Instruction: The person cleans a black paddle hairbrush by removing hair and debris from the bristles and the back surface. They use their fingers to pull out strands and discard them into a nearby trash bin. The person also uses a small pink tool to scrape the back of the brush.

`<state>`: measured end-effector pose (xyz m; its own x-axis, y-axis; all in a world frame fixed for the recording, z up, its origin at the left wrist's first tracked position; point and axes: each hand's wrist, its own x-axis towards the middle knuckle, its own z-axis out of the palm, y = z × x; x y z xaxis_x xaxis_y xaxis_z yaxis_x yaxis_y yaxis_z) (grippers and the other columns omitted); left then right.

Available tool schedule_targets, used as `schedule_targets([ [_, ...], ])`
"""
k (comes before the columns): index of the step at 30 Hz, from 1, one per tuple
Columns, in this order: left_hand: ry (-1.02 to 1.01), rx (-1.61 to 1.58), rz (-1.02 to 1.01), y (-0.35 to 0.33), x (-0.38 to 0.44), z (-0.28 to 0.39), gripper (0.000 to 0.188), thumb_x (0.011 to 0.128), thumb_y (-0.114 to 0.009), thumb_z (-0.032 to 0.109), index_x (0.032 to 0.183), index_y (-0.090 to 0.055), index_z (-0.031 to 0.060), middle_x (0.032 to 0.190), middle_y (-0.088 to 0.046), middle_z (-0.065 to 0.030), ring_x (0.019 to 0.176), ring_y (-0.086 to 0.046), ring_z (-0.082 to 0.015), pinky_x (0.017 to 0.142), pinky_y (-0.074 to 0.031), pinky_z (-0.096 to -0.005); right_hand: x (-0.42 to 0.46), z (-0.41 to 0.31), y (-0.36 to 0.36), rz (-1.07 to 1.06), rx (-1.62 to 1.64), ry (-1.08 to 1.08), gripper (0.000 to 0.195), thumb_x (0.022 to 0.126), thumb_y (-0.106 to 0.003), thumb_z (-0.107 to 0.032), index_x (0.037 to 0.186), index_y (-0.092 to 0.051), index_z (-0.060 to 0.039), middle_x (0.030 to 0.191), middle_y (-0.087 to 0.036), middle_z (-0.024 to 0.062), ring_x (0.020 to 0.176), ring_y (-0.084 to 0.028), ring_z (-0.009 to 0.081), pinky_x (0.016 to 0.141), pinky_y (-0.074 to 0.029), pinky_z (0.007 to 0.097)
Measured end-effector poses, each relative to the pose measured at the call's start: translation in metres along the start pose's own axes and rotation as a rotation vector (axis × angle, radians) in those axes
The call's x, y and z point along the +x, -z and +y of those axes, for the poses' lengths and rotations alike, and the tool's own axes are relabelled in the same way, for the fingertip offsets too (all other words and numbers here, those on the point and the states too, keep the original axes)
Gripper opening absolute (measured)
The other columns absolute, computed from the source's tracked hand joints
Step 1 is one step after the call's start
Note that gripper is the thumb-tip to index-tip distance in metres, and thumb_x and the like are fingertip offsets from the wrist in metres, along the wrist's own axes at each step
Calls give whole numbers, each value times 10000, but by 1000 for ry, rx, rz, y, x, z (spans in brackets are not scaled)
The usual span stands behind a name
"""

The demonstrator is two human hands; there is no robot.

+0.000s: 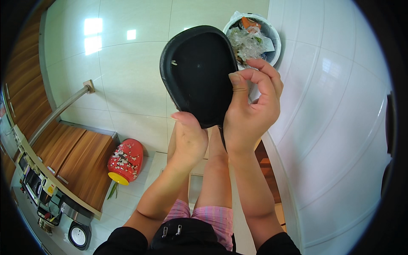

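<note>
A black, shallow, rounded tray-like piece [199, 76] with a raised rim is held up in front of me. My left hand [191, 137] grips its lower left end, the thumb over the rim and the other fingers mostly hidden behind. At the right rim is my right hand [255, 102], thumb and forefinger tips together and the other fingers curled. Whether they pinch the rim or something small cannot be told. A small whitish bit [174, 62] sticks near the inner left side. A thin black strip [222, 137] hangs below the piece, beside my right wrist.
Beyond my right hand stands a lined round bin [278, 47] holding plastic film and scraps. White wall panels [331, 127] rise on the right. At left are wooden cabinets [79, 153], a metal pole [60, 110] and a red flowered vase-shaped container [126, 159].
</note>
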<state>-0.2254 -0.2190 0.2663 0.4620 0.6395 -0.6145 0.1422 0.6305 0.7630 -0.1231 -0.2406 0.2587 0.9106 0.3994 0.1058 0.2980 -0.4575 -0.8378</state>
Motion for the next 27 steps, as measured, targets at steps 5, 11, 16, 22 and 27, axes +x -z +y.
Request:
schedule_targets([
  [5, 91, -390, -59, -9, 9, 11, 935, 848, -263, 774, 1427, -324, 42, 1337, -512, -100, 1147, -559, -257, 981, -463, -385, 4, -7, 13, -17, 187, -285, 71, 799, -696, -16, 799, -626, -24, 1001, -625, 77, 886, -550, 179, 755, -438, 276],
  [11, 151, -560, -132, -1, 16, 14, 933, 838, -279, 779, 1410, -347, 45, 1306, -530, -109, 1103, -589, -248, 874, -538, -450, 10, -1, 30, 13, 576, -580, 121, 878, -671, -79, 917, -638, 31, 1023, -631, 68, 928, -526, 103, 832, -405, 234],
  [16, 149, -561, -111, -2, 18, 22, 938, 837, -277, 780, 1400, -356, 33, 1292, -534, -129, 1078, -599, -249, 853, -550, -446, 20, 10, 43, 34, 580, -688, 233, 919, -649, -161, 1004, -642, 56, 990, -641, 58, 958, -519, 98, 916, -361, 246],
  [22, 181, -548, -102, 4, 17, 17, 958, 828, -275, 795, 1335, -419, -5, 1191, -592, -137, 963, -633, -250, 808, -555, -408, 26, 35, 51, 40, 647, -782, 233, 891, -686, -167, 1025, -650, 20, 994, -644, 34, 962, -541, 92, 870, -363, 241],
  [27, 231, -537, -58, 15, 18, 5, 1001, 797, -285, 830, 1265, -472, -35, 1097, -627, -137, 850, -651, -254, 786, -545, -357, 28, 35, 52, 106, 727, -833, 252, 857, -717, -117, 1001, -639, 75, 960, -635, 68, 915, -556, 116, 876, -410, 228],
])
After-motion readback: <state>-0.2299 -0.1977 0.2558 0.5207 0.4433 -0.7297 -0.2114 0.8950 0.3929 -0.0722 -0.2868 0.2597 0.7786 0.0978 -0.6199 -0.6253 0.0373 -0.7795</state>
